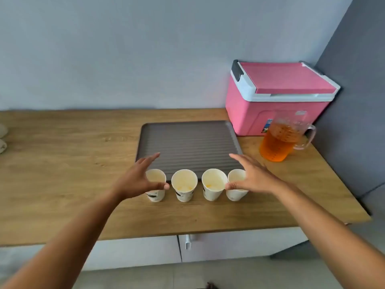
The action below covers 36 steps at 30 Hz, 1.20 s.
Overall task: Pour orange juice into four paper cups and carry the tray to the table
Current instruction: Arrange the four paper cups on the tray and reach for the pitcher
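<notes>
Fingers [150,158] of the left hand [135,180] are stretching out straight and spread, gripping nothing, with the thumb crossing in front of the leftmost cup [155,176]. The fingers [239,158] of the right hand [256,178] are doing the same on the other side, open and empty, with the thumb lying across the rightmost cup [236,176]. Whether either thumb is touching paper I cannot tell.

Between the two hands the four cups [184,184] are standing upright on the worktop [62,163], their row running from 9 o'clock to 3 o'clock, so each hand is nearest its own end cup. The tray [187,140] is lying bare at 12 o'clock, just behind the row.

The jug [277,144] of orange juice is sitting at 2 o'clock from the right hand, in front of the pink cooler [277,97], with its handle turned toward 3 o'clock. It looks like the right hand's reach. The cups are showing only a yellowish tint inside.
</notes>
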Tool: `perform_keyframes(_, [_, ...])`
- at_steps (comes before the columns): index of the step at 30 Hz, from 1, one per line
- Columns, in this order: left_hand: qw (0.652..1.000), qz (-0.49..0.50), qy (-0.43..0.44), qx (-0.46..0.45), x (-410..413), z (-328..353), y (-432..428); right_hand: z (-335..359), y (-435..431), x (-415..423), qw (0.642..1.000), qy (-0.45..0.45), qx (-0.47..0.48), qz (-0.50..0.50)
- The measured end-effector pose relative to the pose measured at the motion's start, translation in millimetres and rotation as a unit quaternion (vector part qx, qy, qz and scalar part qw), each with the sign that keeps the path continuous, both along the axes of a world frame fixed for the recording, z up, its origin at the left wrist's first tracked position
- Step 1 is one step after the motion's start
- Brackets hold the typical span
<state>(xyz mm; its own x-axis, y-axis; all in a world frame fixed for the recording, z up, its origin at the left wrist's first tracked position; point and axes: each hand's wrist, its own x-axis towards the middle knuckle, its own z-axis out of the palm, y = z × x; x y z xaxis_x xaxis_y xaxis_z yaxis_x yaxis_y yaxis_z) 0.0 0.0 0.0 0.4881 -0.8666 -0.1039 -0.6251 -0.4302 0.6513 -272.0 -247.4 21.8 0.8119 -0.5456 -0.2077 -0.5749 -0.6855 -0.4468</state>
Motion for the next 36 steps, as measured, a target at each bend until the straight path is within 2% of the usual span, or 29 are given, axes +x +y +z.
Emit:
perform_keyframes(4, [1.000, 0.009, 0.006, 0.011, -2, -23, 10, -15, 7, -10, 0.999, 0.008, 0.002, -0.034])
perform_keyframes(10, [0.999, 0.038, -0.015, -0.023, -2, -40, 14, -36, 12, -18, 0.994, -0.056, 0.054, -0.079])
perform_keyframes(22, [0.997, 0.017, 0.004, -0.076, 14, -31, 13, -35, 13, -7, 0.984, -0.109, 0.018, -0.143])
perform_keyframes(28, [0.996, 0.024, -0.003, -0.092, 39, -20, -23, -24, -15, 29, 0.980, -0.109, 0.006, -0.164])
perform_keyframes(36, [0.995, 0.056, -0.006, -0.087, 76, -13, -105, -25, -52, 126, 0.984, -0.119, 0.018, -0.131])
